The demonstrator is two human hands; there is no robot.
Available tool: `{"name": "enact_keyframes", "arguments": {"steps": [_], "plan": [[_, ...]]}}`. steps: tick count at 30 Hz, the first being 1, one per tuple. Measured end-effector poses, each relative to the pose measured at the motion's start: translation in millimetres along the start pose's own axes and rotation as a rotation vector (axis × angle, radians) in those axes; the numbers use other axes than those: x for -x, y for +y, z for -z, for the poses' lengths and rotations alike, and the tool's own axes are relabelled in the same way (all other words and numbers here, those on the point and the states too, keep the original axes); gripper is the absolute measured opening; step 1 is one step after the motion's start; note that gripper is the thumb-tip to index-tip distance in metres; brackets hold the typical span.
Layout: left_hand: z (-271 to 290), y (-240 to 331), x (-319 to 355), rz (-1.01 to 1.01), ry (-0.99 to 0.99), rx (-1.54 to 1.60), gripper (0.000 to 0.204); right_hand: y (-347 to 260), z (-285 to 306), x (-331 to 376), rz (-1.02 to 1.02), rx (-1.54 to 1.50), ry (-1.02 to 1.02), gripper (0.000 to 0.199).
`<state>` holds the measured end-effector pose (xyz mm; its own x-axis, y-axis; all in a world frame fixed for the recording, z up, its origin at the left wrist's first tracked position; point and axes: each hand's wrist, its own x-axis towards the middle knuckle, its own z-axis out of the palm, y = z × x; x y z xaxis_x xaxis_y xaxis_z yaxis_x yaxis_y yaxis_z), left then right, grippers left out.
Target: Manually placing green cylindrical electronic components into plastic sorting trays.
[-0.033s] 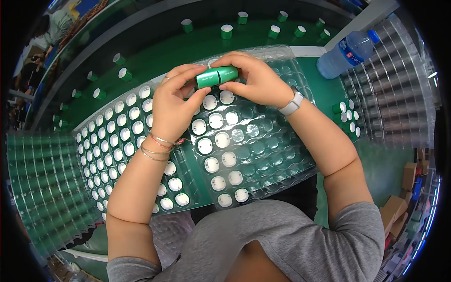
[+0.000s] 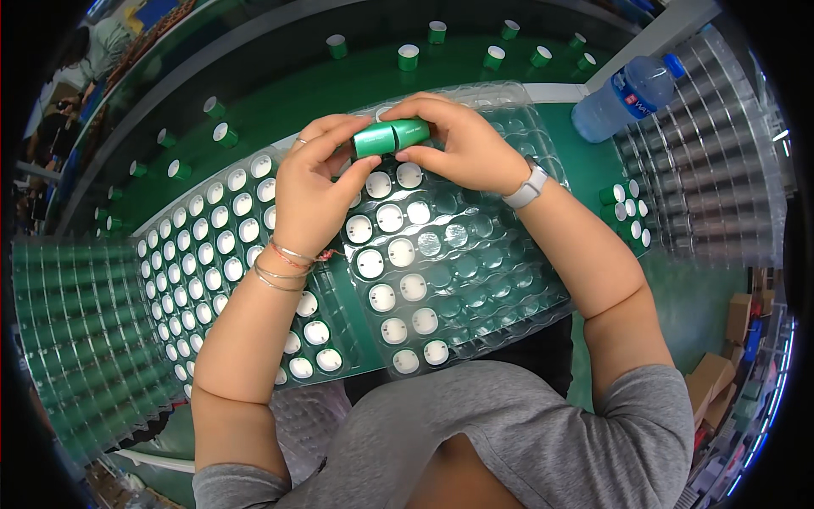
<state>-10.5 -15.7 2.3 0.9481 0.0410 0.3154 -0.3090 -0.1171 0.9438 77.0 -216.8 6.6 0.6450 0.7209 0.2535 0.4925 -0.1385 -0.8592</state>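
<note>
My left hand (image 2: 315,174) pinches a short, shiny green cylinder (image 2: 374,141) between thumb and fingers. A second green cylinder (image 2: 413,132) of the same kind is gripped by my right hand (image 2: 465,144). The two meet end to end at a slight angle, above the back of a clear plastic tray (image 2: 509,263). White-topped pieces (image 2: 370,263) fill that tray's left columns, while its right-hand pockets hold none. Under my left forearm lies another tray with many rows of white round tops (image 2: 242,204).
Beyond the trays, a dark green conveyor belt carries scattered green cylinders (image 2: 409,58). At the right stand a water bottle (image 2: 623,100), a small cluster of cylinders (image 2: 629,209) and upright clear trays (image 2: 704,153). More stacked trays (image 2: 85,331) stand at the left; cardboard boxes (image 2: 710,382) lie lower right.
</note>
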Motion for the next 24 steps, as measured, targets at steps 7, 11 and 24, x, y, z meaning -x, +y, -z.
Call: {"name": "enact_keyframes", "arguments": {"steps": [7,11,24], "plan": [[1.6,2.9,-0.8,-0.063,0.047,-0.212,0.049,-1.3,-0.5,-2.6,-0.090,-0.301,0.048,0.043],[-3.8,4.7,-0.8,-0.083,0.028,-0.170,0.053,8.1,-6.1,-2.1,0.074,-0.388,0.004,0.043],[2.5,1.9,3.4,0.029,0.041,-0.078,0.040,4.3,-13.2,2.4,-0.037,-0.410,-0.052,0.043]]}}
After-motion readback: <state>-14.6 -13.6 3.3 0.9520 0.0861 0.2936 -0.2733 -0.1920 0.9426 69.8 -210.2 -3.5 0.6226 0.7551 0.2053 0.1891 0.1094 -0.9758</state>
